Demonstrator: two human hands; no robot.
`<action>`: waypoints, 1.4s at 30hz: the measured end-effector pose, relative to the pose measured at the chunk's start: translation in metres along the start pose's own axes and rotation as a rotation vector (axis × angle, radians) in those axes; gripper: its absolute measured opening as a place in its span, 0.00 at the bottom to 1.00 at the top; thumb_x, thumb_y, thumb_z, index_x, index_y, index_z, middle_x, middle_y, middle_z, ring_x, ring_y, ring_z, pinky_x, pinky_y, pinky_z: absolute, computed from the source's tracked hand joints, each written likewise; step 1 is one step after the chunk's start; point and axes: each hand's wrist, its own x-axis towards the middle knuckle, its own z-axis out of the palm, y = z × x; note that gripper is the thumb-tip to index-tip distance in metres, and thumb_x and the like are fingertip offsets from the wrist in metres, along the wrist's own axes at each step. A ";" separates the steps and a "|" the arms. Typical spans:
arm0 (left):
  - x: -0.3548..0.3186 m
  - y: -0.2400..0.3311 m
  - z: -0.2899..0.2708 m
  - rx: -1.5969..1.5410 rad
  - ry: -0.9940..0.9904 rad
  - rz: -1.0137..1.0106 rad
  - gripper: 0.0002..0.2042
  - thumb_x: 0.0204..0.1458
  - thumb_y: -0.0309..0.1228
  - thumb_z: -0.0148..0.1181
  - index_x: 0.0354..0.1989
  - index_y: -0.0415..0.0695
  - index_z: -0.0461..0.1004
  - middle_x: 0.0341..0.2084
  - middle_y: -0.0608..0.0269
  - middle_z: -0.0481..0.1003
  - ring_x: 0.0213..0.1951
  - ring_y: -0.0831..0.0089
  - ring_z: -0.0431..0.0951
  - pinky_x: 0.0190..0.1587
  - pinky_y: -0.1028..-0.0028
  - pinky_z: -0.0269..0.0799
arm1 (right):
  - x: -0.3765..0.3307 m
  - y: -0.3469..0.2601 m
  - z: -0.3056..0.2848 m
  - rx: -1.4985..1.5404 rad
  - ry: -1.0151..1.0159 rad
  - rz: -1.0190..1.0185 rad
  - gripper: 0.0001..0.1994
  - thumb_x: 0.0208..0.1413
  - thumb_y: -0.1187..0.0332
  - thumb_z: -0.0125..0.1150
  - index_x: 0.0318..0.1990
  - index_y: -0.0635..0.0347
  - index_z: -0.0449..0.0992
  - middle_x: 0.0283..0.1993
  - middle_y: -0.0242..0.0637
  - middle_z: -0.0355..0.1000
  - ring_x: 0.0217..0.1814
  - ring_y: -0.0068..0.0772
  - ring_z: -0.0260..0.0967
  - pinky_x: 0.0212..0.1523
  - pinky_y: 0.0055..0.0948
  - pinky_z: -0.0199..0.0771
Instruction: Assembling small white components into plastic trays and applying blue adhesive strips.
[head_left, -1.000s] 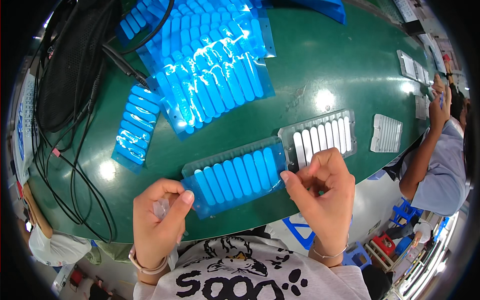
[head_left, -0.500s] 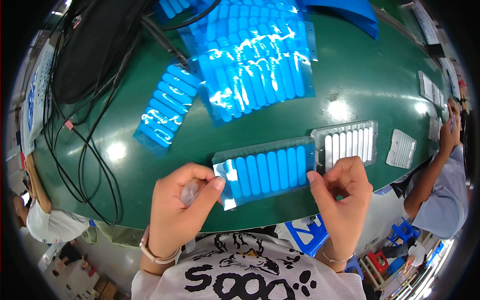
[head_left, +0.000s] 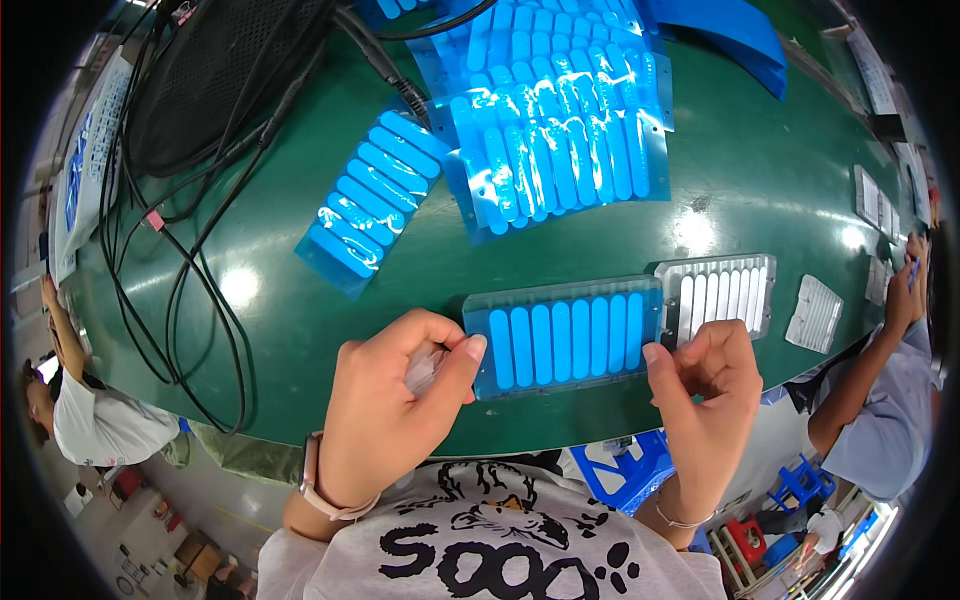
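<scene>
A blue film sheet with a row of rounded strips lies over a grey slotted plate near the table's front edge. My left hand is closed, thumb and forefinger pinching the sheet's left edge. A crumpled bit of clear plastic is tucked inside that hand's curled fingers. At the sheet's right edge my right hand is also closed, thumb tip and bent fingers at the corner. Just beyond it stands a metal plate with white strips, partly covered by my right fingers.
Farther back lies a pile of blue strip sheets, with a single blue sheet to its left. Black cables and a black mesh item occupy the left. Another slotted plate lies right; co-workers sit at both sides.
The sheet's lower left corner, tilted and glaring before, now lies flatter over the plate. Both hands keep their places at its edges. The whole view has shifted slightly.
</scene>
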 end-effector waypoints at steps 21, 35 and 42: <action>0.001 -0.002 0.002 0.115 0.047 0.084 0.06 0.49 0.25 0.61 0.25 0.37 0.70 0.12 0.61 0.72 0.13 0.79 0.70 0.17 0.77 0.61 | -0.004 0.002 0.028 -0.825 -0.607 -1.057 0.37 0.52 0.36 0.43 0.58 0.59 0.66 0.66 0.43 0.56 0.69 0.44 0.49 0.65 0.62 0.39; 0.001 0.002 -0.001 0.099 0.003 0.042 0.07 0.50 0.26 0.59 0.25 0.36 0.71 0.12 0.63 0.72 0.15 0.83 0.70 0.18 0.80 0.61 | 0.004 0.013 0.007 -0.848 -0.445 -0.955 0.51 0.46 0.32 0.47 0.62 0.76 0.54 0.66 0.62 0.48 0.70 0.57 0.45 0.67 0.49 0.42; -0.001 0.000 -0.004 0.009 -0.045 0.160 0.07 0.51 0.26 0.58 0.26 0.36 0.71 0.13 0.64 0.72 0.17 0.84 0.68 0.19 0.79 0.60 | 0.015 0.009 -0.006 -0.693 -0.528 -1.006 0.44 0.46 0.41 0.57 0.61 0.71 0.58 0.66 0.57 0.51 0.70 0.55 0.46 0.67 0.48 0.45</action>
